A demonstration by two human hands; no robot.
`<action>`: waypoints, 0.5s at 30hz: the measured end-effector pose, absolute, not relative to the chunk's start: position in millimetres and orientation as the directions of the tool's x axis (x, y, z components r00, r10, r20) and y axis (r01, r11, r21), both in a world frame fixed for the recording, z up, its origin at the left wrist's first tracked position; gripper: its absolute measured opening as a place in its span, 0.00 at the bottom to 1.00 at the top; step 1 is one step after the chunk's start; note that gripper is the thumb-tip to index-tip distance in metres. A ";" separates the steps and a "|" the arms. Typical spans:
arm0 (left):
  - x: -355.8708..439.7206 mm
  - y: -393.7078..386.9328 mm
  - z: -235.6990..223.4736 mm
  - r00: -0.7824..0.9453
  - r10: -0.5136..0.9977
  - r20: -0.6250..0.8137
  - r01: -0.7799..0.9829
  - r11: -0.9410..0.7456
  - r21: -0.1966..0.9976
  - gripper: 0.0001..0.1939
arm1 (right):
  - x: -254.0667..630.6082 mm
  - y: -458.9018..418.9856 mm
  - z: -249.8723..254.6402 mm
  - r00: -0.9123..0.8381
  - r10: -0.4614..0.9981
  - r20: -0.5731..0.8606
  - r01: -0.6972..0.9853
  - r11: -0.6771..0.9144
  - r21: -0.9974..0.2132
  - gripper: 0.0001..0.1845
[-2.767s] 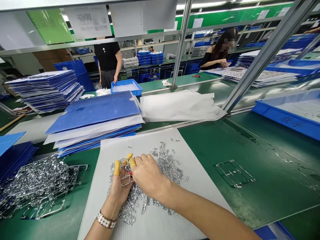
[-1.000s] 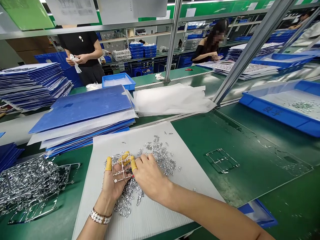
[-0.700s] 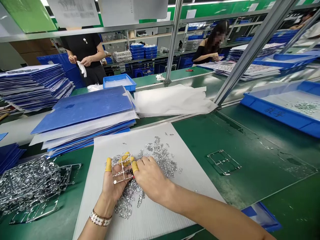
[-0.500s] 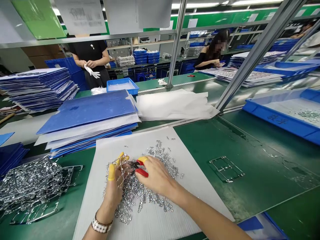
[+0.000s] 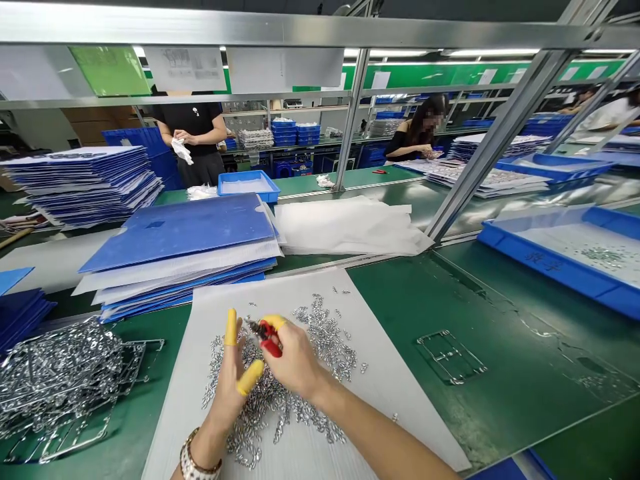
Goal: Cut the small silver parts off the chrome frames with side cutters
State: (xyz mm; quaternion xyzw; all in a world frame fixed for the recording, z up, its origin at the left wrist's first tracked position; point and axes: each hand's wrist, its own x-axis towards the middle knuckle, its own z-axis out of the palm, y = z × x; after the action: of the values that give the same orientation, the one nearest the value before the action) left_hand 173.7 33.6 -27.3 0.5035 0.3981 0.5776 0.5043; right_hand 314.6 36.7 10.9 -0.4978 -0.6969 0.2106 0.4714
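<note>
My left hand [image 5: 227, 383], in yellow finger cots, is raised over the sheet with thumb and fingers apart; I see nothing held in it. Red-handled cutting pliers [image 5: 271, 347] are gripped in my right hand [image 5: 297, 363], which has a yellow cot too. Their dark jaws point toward my left fingers. Below both hands, a spread of small shiny metal links [image 5: 280, 393] lies on a white sheet [image 5: 385, 377]. A tangled heap of silvery wire-like frames [image 5: 65, 373] sits to the left, and a single metal frame [image 5: 451, 356] lies on the green table to the right.
Behind the sheet is a stack of blue boards and white sheets [image 5: 180, 230], beside white paper [image 5: 345, 227]. A blue tray [image 5: 555, 263] with small pieces stands at right. A slanted metal post [image 5: 480, 147] rises there. Two people [image 5: 193, 133] are across the bench.
The metal frame that was in my left hand no longer shows there, and that hand's fingers have spread. My right hand has shifted slightly left with the pliers. The view has tilted up.
</note>
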 end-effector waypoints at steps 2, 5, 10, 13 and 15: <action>171.7 35.7 -23.4 0.055 0.998 -0.037 -0.481 0.059 0.875 0.38 | 306.2 32.4 4.7 -0.220 0.795 0.565 0.526 0.584 -0.618 0.14; 171.1 38.6 -17.9 0.198 0.954 -0.224 -0.715 0.297 0.633 0.33 | 289.5 26.2 -8.5 -0.450 0.681 0.577 0.532 0.724 -0.439 0.12; 172.8 44.9 -18.0 0.281 0.908 -0.310 -0.797 0.401 0.453 0.30 | 279.7 18.8 -14.4 -0.551 0.644 0.531 0.542 0.760 -0.359 0.12; 169.1 48.3 -20.8 0.233 0.916 -0.327 -0.811 0.369 0.455 0.28 | 290.0 18.0 -4.9 -0.492 0.688 0.534 0.553 0.720 -0.418 0.15; 166.1 49.3 -20.7 0.171 0.935 -0.311 -0.815 0.312 0.489 0.28 | 299.1 19.2 2.4 -0.411 0.767 0.494 0.640 0.628 -0.443 0.17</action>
State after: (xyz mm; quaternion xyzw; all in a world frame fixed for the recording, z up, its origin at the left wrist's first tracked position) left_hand 166.1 49.3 -20.7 0.1052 0.2853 0.5772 0.7579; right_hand 299.1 19.2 2.4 -0.4212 -0.8347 0.0925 0.3424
